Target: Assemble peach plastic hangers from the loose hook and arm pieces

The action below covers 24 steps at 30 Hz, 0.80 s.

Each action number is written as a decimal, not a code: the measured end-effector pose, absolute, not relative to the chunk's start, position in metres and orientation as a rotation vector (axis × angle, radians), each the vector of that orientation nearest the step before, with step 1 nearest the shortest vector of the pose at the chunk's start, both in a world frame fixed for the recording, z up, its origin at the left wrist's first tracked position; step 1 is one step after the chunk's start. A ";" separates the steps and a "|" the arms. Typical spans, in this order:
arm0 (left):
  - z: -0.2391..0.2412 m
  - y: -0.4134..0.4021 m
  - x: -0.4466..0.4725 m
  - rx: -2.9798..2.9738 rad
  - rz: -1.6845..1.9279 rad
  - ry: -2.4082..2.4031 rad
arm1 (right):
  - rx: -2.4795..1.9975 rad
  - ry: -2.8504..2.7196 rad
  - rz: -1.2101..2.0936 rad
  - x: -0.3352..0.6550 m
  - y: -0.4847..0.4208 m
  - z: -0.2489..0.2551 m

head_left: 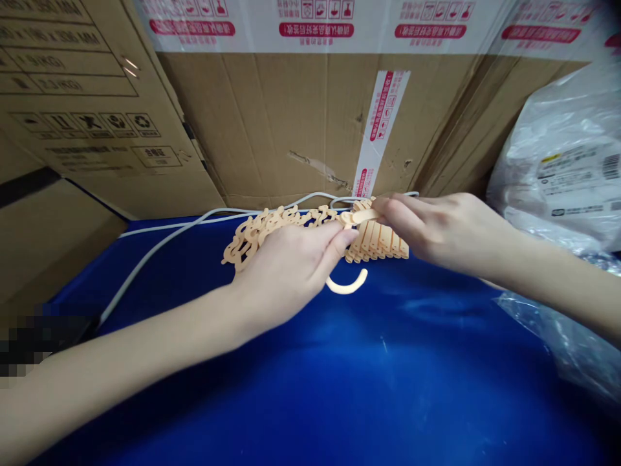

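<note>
My left hand pinches the middle of a cream plastic folding clothes hanger between thumb and fingers. The hanger's curved hook sticks out below that hand, toward me. Fingers of my right hand are closed on the outer end of a flat hanger arm, which reaches from the joint at my left fingertips. Behind my left hand lies a heap of loose cream hooks, partly covered by it. Flat cream hanger arms lie in stacked rows beneath and beyond my right fingers.
A blue work surface spreads in front of me. Taped cardboard boxes wall off the back and left. A white cable runs along the rear edge and down the left. Clear plastic-wrapped goods bulge in at the right.
</note>
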State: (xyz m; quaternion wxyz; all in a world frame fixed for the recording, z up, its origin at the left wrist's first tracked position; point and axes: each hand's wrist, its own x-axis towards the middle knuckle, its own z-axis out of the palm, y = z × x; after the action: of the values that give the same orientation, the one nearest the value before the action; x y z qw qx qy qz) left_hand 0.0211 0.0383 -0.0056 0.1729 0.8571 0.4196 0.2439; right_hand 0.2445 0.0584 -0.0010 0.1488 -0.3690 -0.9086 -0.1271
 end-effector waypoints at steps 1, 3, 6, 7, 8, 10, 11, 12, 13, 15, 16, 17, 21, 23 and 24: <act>-0.008 0.034 0.022 2.482 0.671 1.267 | -1.074 -2.641 -0.494 0.243 0.054 -0.003; -0.014 0.026 0.023 2.534 0.625 1.377 | -1.102 -2.693 -0.412 0.241 0.050 -0.008; -0.019 0.021 0.027 2.639 0.579 1.238 | -1.076 -2.673 0.286 0.243 0.057 -0.013; -0.020 0.024 0.028 2.666 0.588 1.179 | -1.041 -2.609 0.519 0.245 0.062 -0.015; -0.019 0.030 0.030 2.670 0.588 1.164 | -1.040 -2.503 0.671 0.247 0.067 -0.015; -0.018 0.050 0.031 2.578 0.611 1.323 | -1.106 -2.259 0.897 0.250 0.077 -0.015; -0.018 0.062 0.030 2.531 0.583 1.397 | -1.139 -2.132 0.987 0.251 0.079 -0.015; -0.018 0.075 0.028 2.505 0.507 1.425 | -1.159 -2.016 1.075 0.251 0.081 -0.014; -0.019 0.087 0.025 2.498 0.418 1.448 | -1.161 -1.915 1.151 0.251 0.081 -0.012; -0.021 0.102 0.019 2.517 0.336 1.525 | -1.140 -1.751 1.238 0.249 0.077 -0.009; -0.022 0.105 0.017 2.518 0.367 1.575 | -1.134 -1.674 1.246 0.248 0.074 -0.008; -0.023 0.104 0.016 2.512 0.418 1.604 | -1.133 -1.592 1.232 0.247 0.072 -0.006; -0.019 0.081 0.023 2.245 0.606 1.349 | -1.064 -1.293 1.060 0.247 0.064 -0.004; -0.015 0.066 0.031 1.931 0.554 1.056 | -1.010 -1.247 0.969 0.248 0.062 -0.002; -0.013 0.059 0.034 1.777 0.540 0.994 | -1.005 -1.269 0.925 0.250 0.062 -0.001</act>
State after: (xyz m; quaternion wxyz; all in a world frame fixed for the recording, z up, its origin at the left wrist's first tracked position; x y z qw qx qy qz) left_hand 0.0345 0.0594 -0.0126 0.4948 0.7330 0.4102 0.2226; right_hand 0.2496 0.0616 -0.0006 0.5960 -0.4326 -0.5467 0.3983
